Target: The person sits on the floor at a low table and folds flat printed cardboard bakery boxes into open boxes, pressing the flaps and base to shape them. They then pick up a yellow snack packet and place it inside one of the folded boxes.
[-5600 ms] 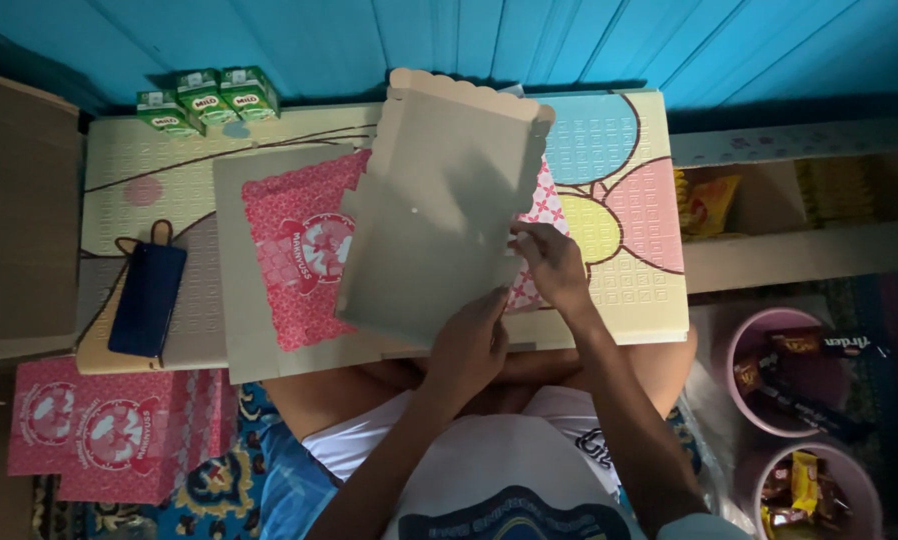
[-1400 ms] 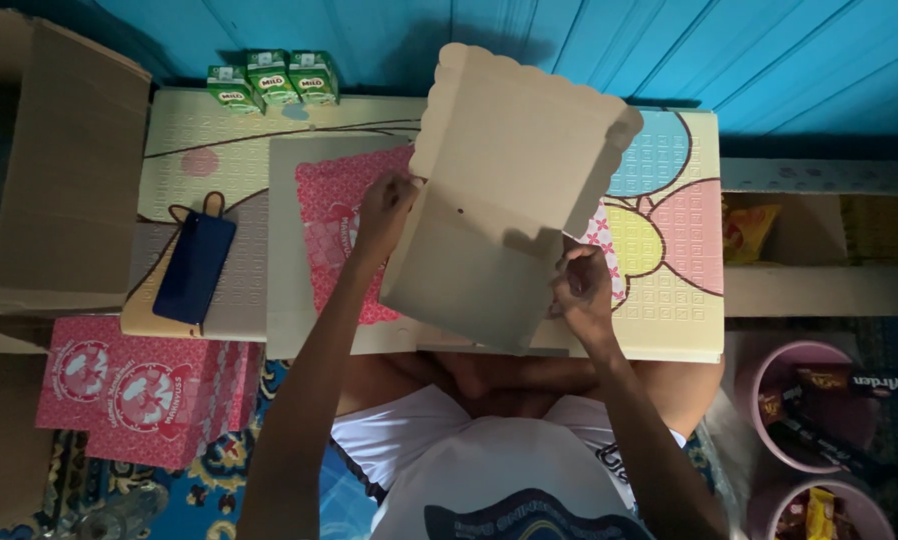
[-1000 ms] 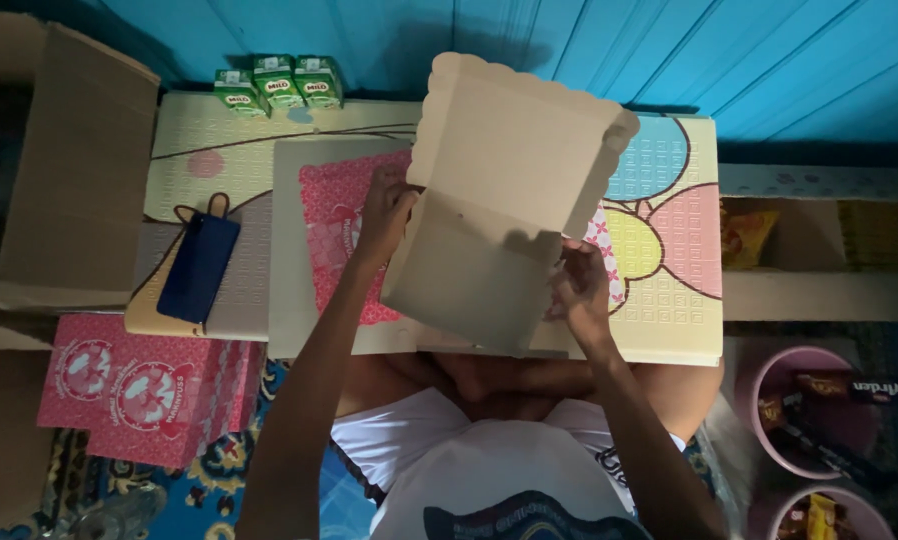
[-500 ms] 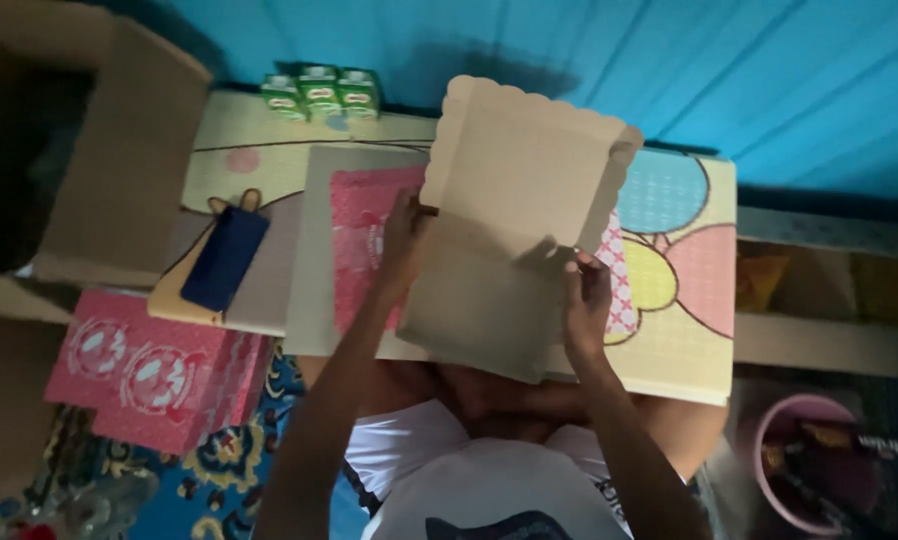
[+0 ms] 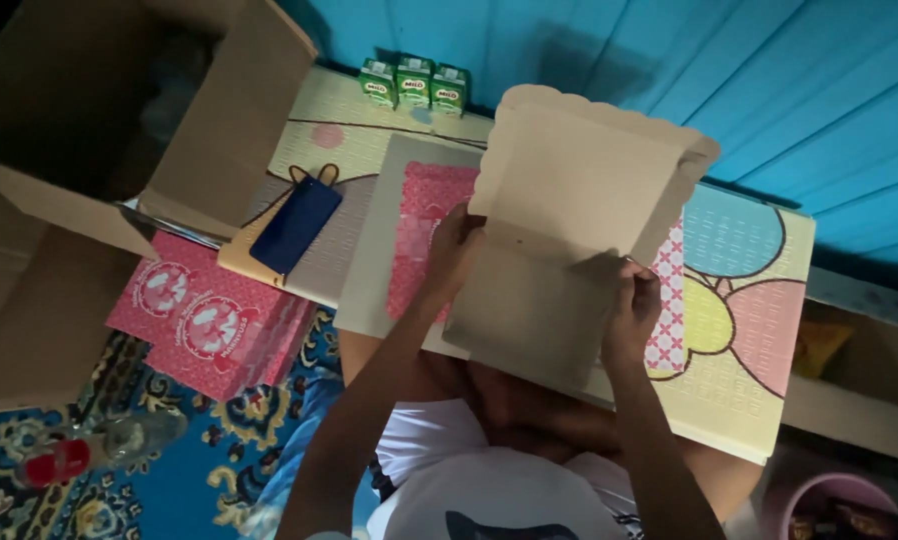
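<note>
Cardboard box blank (image 5: 569, 250), held half-folded above desk (image 5: 759, 400) by both hands: left hand (image 5: 456, 252) and right hand (image 5: 633, 310) gripping opposite edges. Probably light, thin, easily creased; best gripped near folds.

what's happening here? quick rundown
A seated person is folding a flat cardboard box blank with both hands over a low table. The left hand grips the blank's left edge at the crease; the right hand pinches its right side. The scalloped top flap stands raised. Under it lies another blank, pink printed side up. On the floor to the left sits a stack of pink blanks, beside an open carton. Three green drink cartons line the blue wall.
</note>
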